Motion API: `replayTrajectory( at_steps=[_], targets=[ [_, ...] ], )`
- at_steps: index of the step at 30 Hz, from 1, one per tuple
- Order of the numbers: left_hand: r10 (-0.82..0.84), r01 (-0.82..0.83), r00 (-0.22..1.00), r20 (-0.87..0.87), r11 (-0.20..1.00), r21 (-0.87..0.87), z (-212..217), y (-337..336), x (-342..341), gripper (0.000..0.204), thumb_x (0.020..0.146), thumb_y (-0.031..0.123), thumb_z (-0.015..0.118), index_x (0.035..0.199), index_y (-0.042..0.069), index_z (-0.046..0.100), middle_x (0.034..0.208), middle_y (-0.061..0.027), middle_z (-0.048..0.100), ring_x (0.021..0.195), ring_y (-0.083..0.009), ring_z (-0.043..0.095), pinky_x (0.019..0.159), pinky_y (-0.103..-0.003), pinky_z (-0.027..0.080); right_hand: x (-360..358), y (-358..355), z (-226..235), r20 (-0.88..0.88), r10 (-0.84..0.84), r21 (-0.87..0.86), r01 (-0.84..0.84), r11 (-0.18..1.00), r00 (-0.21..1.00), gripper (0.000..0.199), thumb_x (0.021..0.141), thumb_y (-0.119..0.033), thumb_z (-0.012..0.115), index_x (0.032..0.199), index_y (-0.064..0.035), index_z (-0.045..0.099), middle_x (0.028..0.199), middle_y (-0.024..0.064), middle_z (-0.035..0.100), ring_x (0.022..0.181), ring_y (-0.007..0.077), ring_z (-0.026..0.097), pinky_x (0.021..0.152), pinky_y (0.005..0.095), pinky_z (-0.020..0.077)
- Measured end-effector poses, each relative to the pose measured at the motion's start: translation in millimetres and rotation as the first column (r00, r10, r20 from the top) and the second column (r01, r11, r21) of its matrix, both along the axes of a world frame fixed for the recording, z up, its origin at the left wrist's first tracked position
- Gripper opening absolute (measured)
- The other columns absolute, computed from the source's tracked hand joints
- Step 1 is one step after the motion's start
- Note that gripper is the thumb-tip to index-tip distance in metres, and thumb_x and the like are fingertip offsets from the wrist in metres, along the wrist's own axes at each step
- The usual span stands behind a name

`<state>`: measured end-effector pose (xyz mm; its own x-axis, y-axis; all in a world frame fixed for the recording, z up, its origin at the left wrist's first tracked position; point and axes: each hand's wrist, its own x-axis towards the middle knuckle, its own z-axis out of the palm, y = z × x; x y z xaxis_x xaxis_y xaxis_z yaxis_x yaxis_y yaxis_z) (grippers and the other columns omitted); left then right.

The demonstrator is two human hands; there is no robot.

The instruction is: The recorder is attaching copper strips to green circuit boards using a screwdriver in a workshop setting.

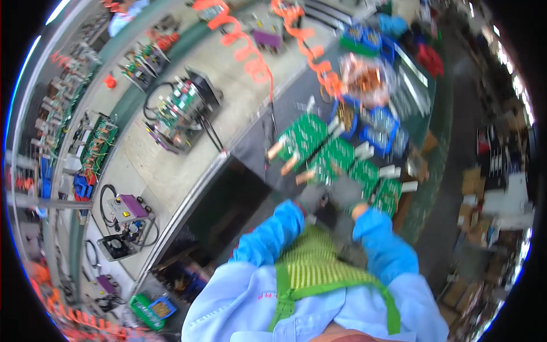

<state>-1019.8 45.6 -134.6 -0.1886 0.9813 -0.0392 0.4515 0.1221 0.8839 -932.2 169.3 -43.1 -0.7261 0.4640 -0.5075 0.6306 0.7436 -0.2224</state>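
My left hand (313,199), in a grey glove and blue sleeve cover, is just in front of my body near the bench edge. My right hand (347,192), also grey-gloved, is close beside it, next to the nearest green circuit boards. Motion smears the fingers of both hands, so I cannot tell whether they grip anything. A small dark shape (326,213) shows between the hands, too blurred to name. Several green circuit boards (302,137) lie in a slanting row on the dark mat (250,139), with pale strips and tan pieces sticking out at their edges.
Blue parts bins (379,131) and a clear bag of copper-coloured parts (364,80) stand beyond the boards. Orange coiled hoses (310,51) hang over the bench. To the left are an assembled electronic unit (182,108) and a purple-and-grey box (128,208) with cables. Cartons (470,188) stand far right.
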Motion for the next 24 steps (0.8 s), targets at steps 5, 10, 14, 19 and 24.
replayTrajectory(
  at_steps=[5, 10, 14, 19, 24],
  targets=[
    [0.314, -0.209, 0.377, 0.871, 0.945, -0.25, 1.3, 25.4, -18.6, 0.009, 0.082, 0.008, 0.054, 0.089, 0.005, 0.06, 0.079, -0.0045, 0.059, 0.067, -0.0142, 0.057, 0.054, -0.025, 0.046, -16.8, 18.2, -5.9, -0.306, -0.006, 0.086, 0.034, 0.996, 0.952, 0.041, 0.086, -0.047, 0.052, 0.088, -0.0088, 0.067, 0.108, 0.0187, 0.056, 0.082, 0.0366, 0.061, 0.07, 0.0448, 0.0498],
    [0.447, -0.076, 0.064, 0.892, 0.894, -0.442, -1.6, 16.5, -34.5, 0.014, 0.089, 0.013, 0.056, 0.098, 0.002, 0.056, 0.088, -0.0058, 0.06, 0.073, -0.0135, 0.06, 0.057, -0.022, 0.048, -28.1, 23.1, 7.0, -0.135, 0.036, -0.096, -0.049, 0.994, 0.99, 0.032, 0.084, -0.039, 0.057, 0.091, -0.0079, 0.062, 0.109, 0.0173, 0.055, 0.087, 0.0364, 0.06, 0.074, 0.0445, 0.0495],
    [0.486, -0.065, -0.221, 0.845, 0.858, -0.51, -10.3, -12.4, -26.8, 0.021, 0.09, 0.012, 0.055, 0.108, 0.002, 0.053, 0.091, -0.0053, 0.06, 0.084, -0.0149, 0.061, 0.066, -0.023, 0.052, -24.1, 44.5, 5.2, -0.225, -0.101, 0.024, 0.109, 0.994, 0.969, 0.026, 0.081, -0.034, 0.06, 0.09, -0.0092, 0.059, 0.101, 0.0136, 0.055, 0.086, 0.0346, 0.06, 0.073, 0.0447, 0.0493],
    [0.551, -0.069, -0.163, 0.819, 0.822, -0.566, -24.0, -57.2, -4.0, 0.026, 0.091, 0.005, 0.048, 0.117, 0.0, 0.048, 0.102, -0.0108, 0.059, 0.087, -0.0159, 0.062, 0.071, -0.023, 0.055, -36.4, 47.4, -28.0, -0.196, -0.079, 0.094, 0.099, 0.991, 0.977, 0.029, 0.08, -0.033, 0.062, 0.097, -0.0103, 0.057, 0.1, 0.0132, 0.055, 0.087, 0.0334, 0.061, 0.071, 0.0443, 0.0495],
    [0.49, -0.026, -0.127, 0.862, 0.867, -0.497, -12.5, -31.6, 18.3, 0.027, 0.094, 0.012, 0.049, 0.12, 0.004, 0.044, 0.104, -0.0114, 0.059, 0.083, -0.0153, 0.062, 0.064, -0.022, 0.053, -43.2, 67.4, -27.2, -0.028, 0.165, 0.347, -0.145, 0.927, 0.986, 0.018, 0.085, -0.022, 0.051, 0.097, -0.0089, 0.056, 0.097, 0.0129, 0.057, 0.083, 0.0328, 0.062, 0.07, 0.0443, 0.051]
  ],
)
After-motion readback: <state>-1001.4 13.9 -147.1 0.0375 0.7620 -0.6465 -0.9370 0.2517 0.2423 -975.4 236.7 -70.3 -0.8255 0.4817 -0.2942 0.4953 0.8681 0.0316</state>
